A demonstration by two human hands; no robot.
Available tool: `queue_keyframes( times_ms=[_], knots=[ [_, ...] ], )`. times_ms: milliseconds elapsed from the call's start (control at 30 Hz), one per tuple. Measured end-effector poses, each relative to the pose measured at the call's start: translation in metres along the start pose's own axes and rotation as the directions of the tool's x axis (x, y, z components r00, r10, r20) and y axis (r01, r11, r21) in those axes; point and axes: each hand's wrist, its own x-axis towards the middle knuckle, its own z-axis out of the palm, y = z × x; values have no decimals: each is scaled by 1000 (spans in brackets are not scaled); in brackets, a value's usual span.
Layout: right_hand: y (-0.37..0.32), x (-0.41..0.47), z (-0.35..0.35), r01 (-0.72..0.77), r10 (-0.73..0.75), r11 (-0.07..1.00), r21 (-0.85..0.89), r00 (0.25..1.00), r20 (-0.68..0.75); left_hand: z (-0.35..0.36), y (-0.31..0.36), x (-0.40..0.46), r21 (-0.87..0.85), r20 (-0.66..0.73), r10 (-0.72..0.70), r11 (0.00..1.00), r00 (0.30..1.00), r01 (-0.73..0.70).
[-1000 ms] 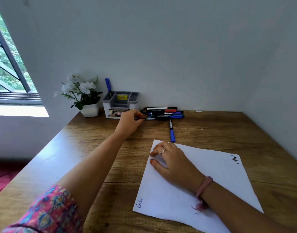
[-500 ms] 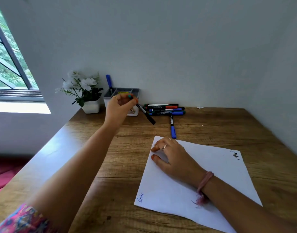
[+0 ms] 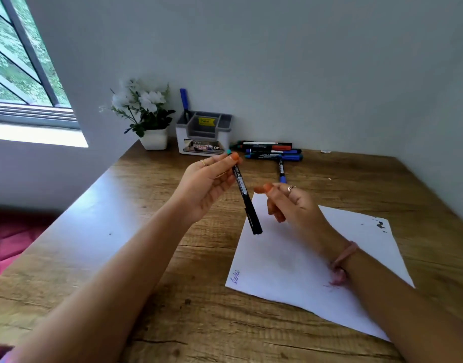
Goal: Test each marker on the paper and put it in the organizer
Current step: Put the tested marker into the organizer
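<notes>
My left hand [image 3: 208, 182] grips a black marker [image 3: 246, 200] by its upper end, holding it tilted above the table with the capped end pointing down toward the white paper [image 3: 316, 271]. My right hand [image 3: 290, 205] hovers just right of the marker with fingers apart, holding nothing. The grey and white organizer [image 3: 203, 134] stands at the back wall with one blue marker [image 3: 184, 102] upright in it. A pile of markers [image 3: 269, 150] lies to the right of the organizer. A single blue marker [image 3: 281, 171] lies in front of the pile.
A white pot of white flowers [image 3: 146, 119] stands left of the organizer. The wooden table [image 3: 173, 297] ends at walls behind and to the right. A window is at the far left. The paper bears a small blue scribble and dark marks near its corners.
My left hand picked the black marker from the pile and brought it toward me over the table. My right hand lifted off the paper and rose beside the marker.
</notes>
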Motion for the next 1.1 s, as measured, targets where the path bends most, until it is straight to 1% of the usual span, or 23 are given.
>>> queue_keyframes(
  times_ms=[100,167,233,267,300,333,367,400,433,467,500,567,633,700,767,833,900,1000,1067,1100],
  knots=[
    [-9,-3,1,-46,41,997,68,996,74,8,-14,-1,16,112,-52,999,992,50],
    [-12,-5,1,-49,41,997,65,992,122,12,-20,-3,30,170,-69,997,983,65],
    [-12,-5,1,-58,48,996,66,990,136,13,-22,-5,33,206,-75,997,976,69],
    [-11,-4,0,-68,56,993,98,990,127,12,-21,-6,65,227,-83,995,970,70],
    [-10,-3,-1,-74,58,986,150,993,107,11,-19,-8,146,248,-105,987,963,70],
    [-10,-2,-2,-76,61,974,215,995,78,11,-17,-10,265,273,-154,961,950,80],
    [-10,0,-5,-70,60,960,271,997,47,12,-15,-12,389,305,-228,916,925,98],
    [-10,0,-6,-63,59,954,293,998,22,13,-13,-15,484,342,-320,866,884,126],
    [-10,0,-7,-53,53,960,274,999,8,14,-13,-17,533,379,-400,832,835,157],
    [-9,0,-7,-47,47,971,233,999,6,16,-13,-20,546,410,-445,819,796,177],
    [-8,-1,-6,-40,37,979,198,999,16,17,-14,-21,538,425,-457,822,781,187],
    [-8,-3,-4,-20,13,982,186,999,41,18,-16,-24,520,410,-430,835,805,181],
    [-9,-3,-3,2,-12,979,205,999,45,19,-19,-25,520,395,-374,844,840,131],
    [-9,-4,-2,19,-25,978,208,999,28,20,-23,-26,511,410,-327,856,852,83],
    [-7,-3,0,31,-36,967,252,999,16,22,-28,-26,505,408,-281,862,869,42],
    [-7,-3,0,35,-39,946,321,999,6,23,-31,-27,506,385,-270,861,882,43],
    [-8,-2,-1,33,-33,936,350,999,-3,22,-32,-28,521,377,-282,852,882,49],
    [-7,-1,-1,36,-27,942,334,999,-32,18,-29,-24,598,398,-291,802,870,-5],
    [-5,0,0,58,-38,947,316,997,-70,11,-21,-18,688,400,-306,723,864,-63],
    [-4,0,1,71,-42,940,334,995,-92,6,-16,-16,740,388,-310,666,868,-93]
  ],
)
